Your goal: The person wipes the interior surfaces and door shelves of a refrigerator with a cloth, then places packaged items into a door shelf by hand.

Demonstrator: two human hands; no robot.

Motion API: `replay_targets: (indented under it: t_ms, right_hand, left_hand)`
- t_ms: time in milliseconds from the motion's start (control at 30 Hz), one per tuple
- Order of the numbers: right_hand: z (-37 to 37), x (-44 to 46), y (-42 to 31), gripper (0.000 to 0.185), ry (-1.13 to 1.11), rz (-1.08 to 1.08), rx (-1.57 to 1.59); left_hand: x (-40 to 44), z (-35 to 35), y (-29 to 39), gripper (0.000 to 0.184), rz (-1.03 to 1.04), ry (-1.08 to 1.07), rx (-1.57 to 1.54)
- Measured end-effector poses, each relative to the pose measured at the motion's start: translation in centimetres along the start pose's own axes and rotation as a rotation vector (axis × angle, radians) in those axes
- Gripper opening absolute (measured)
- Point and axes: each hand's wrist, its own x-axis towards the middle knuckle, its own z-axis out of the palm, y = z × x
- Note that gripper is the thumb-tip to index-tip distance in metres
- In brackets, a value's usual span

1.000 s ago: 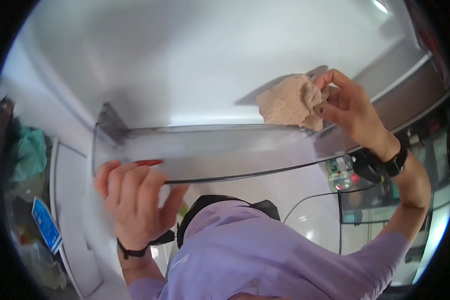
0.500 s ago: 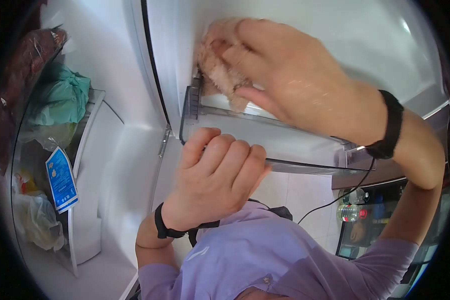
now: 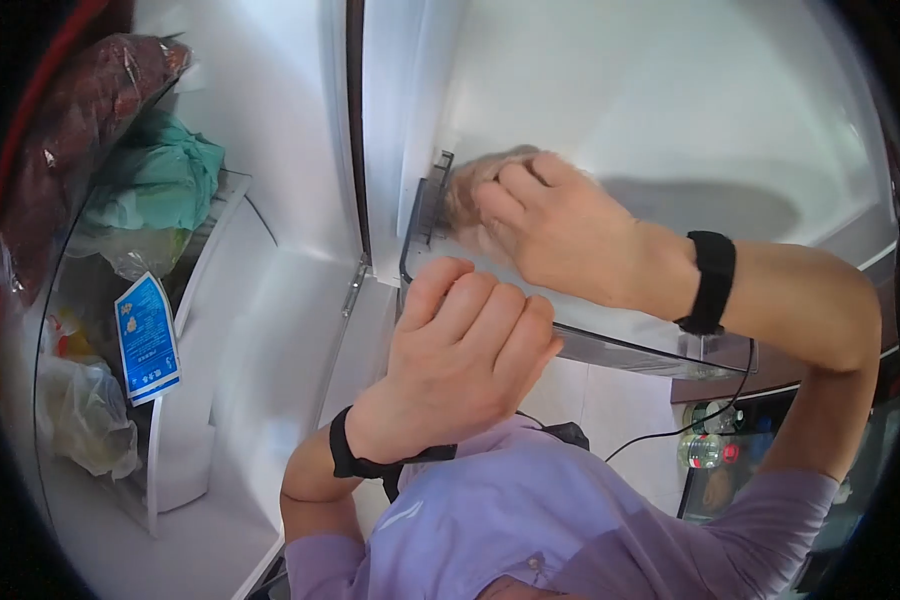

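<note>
My right hand (image 3: 570,225) is closed around a fluffy pinkish-beige cloth (image 3: 465,200), partly hidden by the fingers. It presses the cloth into the corner where the white inner wall of the fridge door (image 3: 650,120) meets the end of a door shelf. My left hand (image 3: 465,350) is wrapped over the dark-edged, see-through front of that door shelf (image 3: 630,350), knuckles up. The shelf's far left end shows a small grey ribbed piece (image 3: 438,205) just beside the cloth.
On the left, the fridge compartment has a clear drawer (image 3: 185,310) with a green plastic bag (image 3: 165,175), a white bag (image 3: 90,420) and a blue card (image 3: 148,338). A dark red wrapped bundle (image 3: 85,130) lies above. Bottles (image 3: 705,450) stand at the right; a black cable (image 3: 660,433) hangs nearby.
My right hand has moved lower in the view with the cloth, and its fingers are more bunched. My left hand keeps its hold on the shelf edge. The whole view has shifted slightly.
</note>
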Motion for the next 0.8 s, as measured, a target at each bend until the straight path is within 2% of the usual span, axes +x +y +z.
replay_targets:
  t_ms: [67,167,200,300,400,533,700,733,800]
  right_hand:
    - [-1.2,0.6,0.3,0.025,-0.085,0.037,-0.123]
    - [0.4,1.3,-0.8,0.022,-0.081,0.061,-0.029]
    - [0.7,1.9,-0.9,0.018,-0.151,0.040,0.089]
    - [0.2,1.9,-0.8,0.015,-0.329,-0.044,0.107]
    - [-0.5,0.4,-0.5,0.015,-0.291,-0.083,0.079]
    - [-3.4,-1.9,0.5,0.019,-0.430,-0.110,0.041]
    - [-7.7,-2.0,4.3,0.025,0.306,0.177,-0.039]
    - [-8.3,-1.6,5.7,0.028,0.399,0.202,-0.116]
    - [-10.3,-0.9,6.8,0.028,0.383,0.417,0.070]
  left_hand:
    - [0.0,0.0,0.0,0.025,-0.005,0.000,0.004]
    - [0.1,-0.3,0.1,0.025,-0.015,-0.023,-0.006]
    - [0.0,-0.3,0.1,0.025,-0.018,-0.014,-0.007]
    - [0.0,-0.4,-0.1,0.025,-0.009,-0.007,-0.008]
    - [-0.1,-0.4,-0.3,0.025,-0.001,-0.016,-0.014]
    - [-0.2,-0.3,-0.2,0.026,0.006,-0.007,-0.031]
    - [0.2,-0.4,0.0,0.027,0.010,-0.014,-0.028]
    - [0.2,-0.4,0.0,0.027,0.007,-0.021,-0.026]
    - [0.2,-0.4,0.0,0.026,0.005,-0.023,-0.022]
